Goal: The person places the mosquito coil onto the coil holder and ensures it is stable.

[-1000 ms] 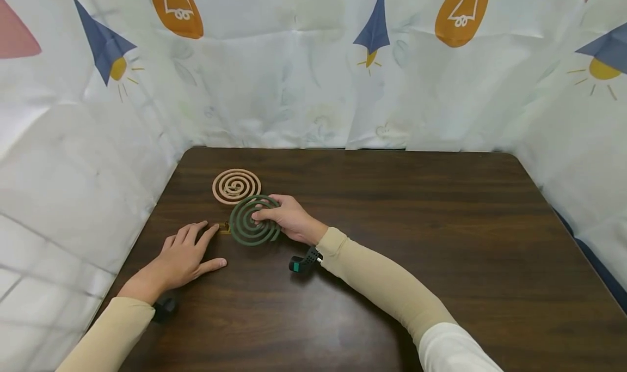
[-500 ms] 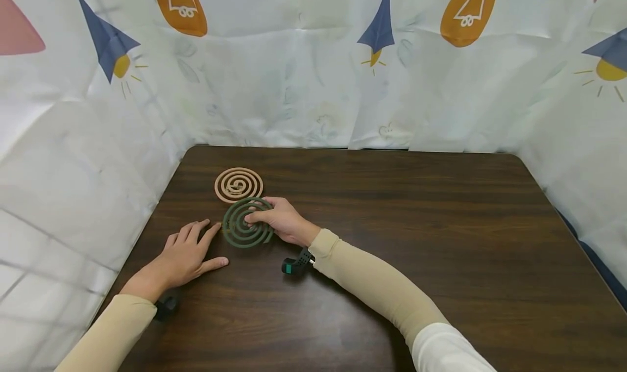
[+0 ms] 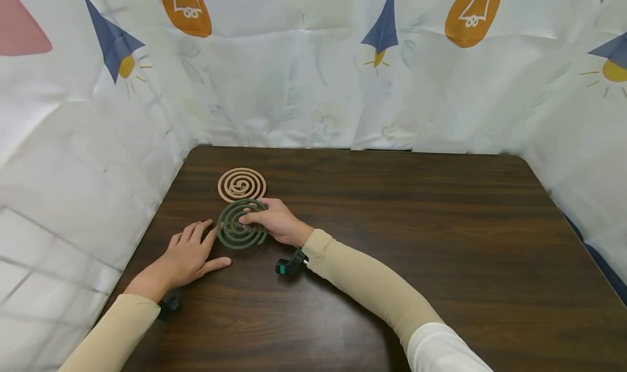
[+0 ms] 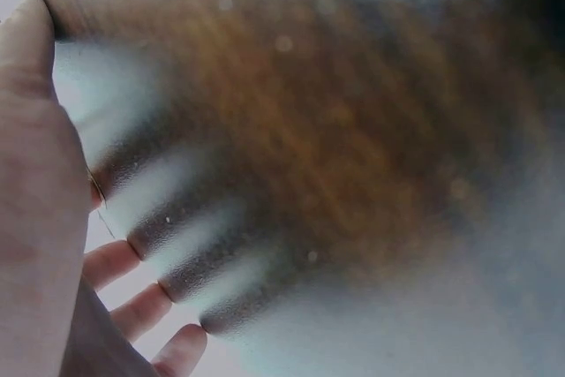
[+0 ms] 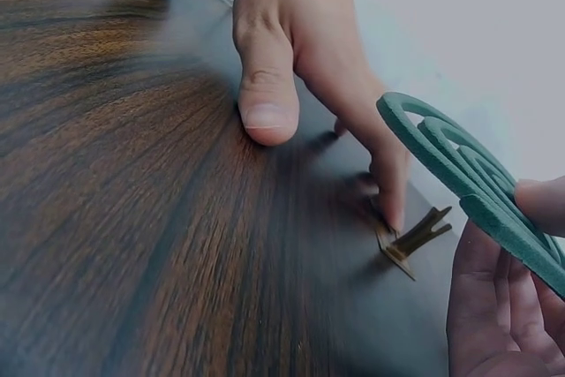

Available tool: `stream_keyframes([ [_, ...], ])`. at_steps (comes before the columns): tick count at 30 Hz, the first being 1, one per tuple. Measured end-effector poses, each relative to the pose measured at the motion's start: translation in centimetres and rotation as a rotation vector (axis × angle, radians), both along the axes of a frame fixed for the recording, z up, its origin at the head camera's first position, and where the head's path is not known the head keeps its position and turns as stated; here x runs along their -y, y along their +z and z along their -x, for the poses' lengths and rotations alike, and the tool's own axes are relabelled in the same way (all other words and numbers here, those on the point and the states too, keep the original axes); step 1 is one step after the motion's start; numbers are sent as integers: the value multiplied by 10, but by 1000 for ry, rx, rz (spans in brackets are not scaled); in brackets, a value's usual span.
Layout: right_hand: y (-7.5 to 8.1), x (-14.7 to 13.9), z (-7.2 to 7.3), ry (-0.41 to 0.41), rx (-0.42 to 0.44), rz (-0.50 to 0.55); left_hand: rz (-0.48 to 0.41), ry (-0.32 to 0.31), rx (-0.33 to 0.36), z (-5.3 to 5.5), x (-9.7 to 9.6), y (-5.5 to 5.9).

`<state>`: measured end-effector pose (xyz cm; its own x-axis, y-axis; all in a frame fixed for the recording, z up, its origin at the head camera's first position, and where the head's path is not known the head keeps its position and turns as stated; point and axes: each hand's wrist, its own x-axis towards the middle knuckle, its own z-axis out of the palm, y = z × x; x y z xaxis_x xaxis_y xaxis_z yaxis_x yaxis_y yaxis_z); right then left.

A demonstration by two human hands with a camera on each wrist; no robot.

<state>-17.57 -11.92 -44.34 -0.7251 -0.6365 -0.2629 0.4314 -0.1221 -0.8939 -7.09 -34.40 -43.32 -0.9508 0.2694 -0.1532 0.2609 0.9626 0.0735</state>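
Note:
Pinched between the thumb and fingers of my right hand [image 3: 280, 222] is a green mosquito coil [image 5: 499, 227]. The coil is tilted and hangs above a small brass coil stand [image 5: 415, 237] with a forked upright. In the head view the coil mostly covers this stand. My left hand [image 3: 183, 263] lies on the table, fingers spread and fairly straight, its index fingertip right at the stand's flat base. Behind the green coil, a beige mosquito coil [image 3: 240, 189] lies flat; the green coil's far edge comes close to it in the head view.
The dark wood-grain table [image 3: 392, 225] has rounded far corners. A white printed curtain [image 3: 303, 99] hangs along its back and sides. Each wrist wears a black strapped device, the right one [image 3: 286, 266] low over the table.
My right hand has carried the green coil a little to the left, over the brass stand, which it now hides in the head view. The left hand stays in place.

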Motion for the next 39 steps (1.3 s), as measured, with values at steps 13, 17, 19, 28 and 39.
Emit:
stream_keyframes([
  [13, -1, 11, 1, 10, -6, 12, 15, -6, -7, -1, -4, 3],
  [17, -3, 16, 2, 10, -8, 10, 7, -4, 11, -2, -4, 3],
  [19, -4, 18, 2, 13, -13, 8, 2, -3, 14, -2, -4, 3],
  [28, -4, 23, 3, 4, -43, -20, 2, -3, -4, -3, -2, 3],
  [39, -6, 26, 6, -22, -35, -47, 4, -4, -15, -3, -1, 2],
])
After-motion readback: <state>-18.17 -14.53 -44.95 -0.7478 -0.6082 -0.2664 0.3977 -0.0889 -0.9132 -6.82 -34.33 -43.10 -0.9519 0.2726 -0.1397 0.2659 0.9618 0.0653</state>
